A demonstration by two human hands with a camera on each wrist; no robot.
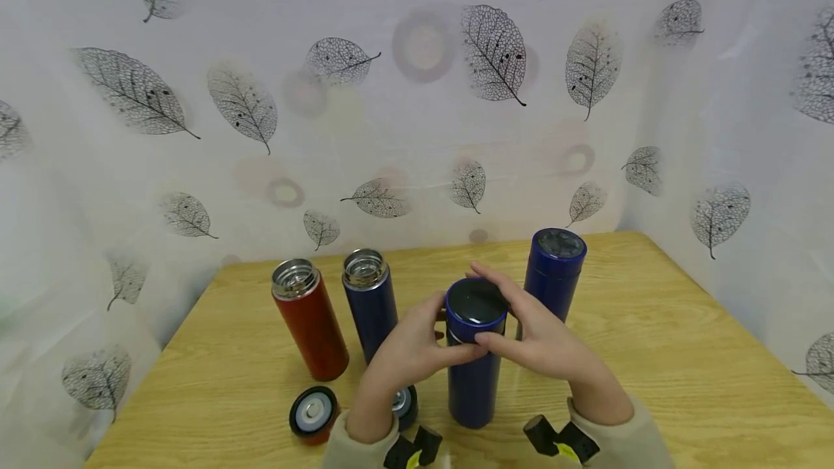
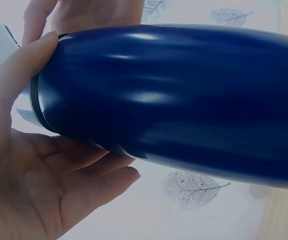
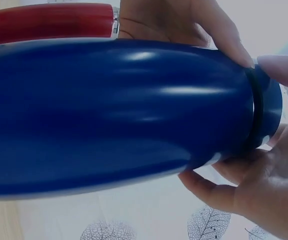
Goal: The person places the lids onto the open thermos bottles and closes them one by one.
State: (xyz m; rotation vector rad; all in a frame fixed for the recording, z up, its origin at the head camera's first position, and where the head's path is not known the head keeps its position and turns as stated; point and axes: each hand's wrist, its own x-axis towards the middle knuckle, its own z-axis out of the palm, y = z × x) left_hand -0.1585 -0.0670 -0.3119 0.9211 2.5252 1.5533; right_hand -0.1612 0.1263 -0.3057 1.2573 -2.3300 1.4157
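Observation:
A dark blue thermos bottle (image 1: pixel 472 389) stands upright on the table, its blue-rimmed lid with a glossy black top (image 1: pixel 478 301) seated on its mouth. My left hand (image 1: pixel 417 339) grips the upper body just below the lid, thumb across the near side. The thumb and fingers of my right hand (image 1: pixel 537 328) hold the lid from the right. In the right wrist view a dark ring (image 3: pixel 255 102) shows between the bottle body (image 3: pixel 119 115) and the lid. The left wrist view has the bottle body (image 2: pixel 174 100) lying across it, left fingers behind it.
An open red thermos (image 1: pixel 316 331) and an open blue thermos (image 1: pixel 371 310) stand to the left. Near them lie a red-sided lid (image 1: pixel 314 415) and another lid (image 1: pixel 405 405), partly behind my left wrist. A closed blue thermos (image 1: pixel 554 273) stands behind my right hand.

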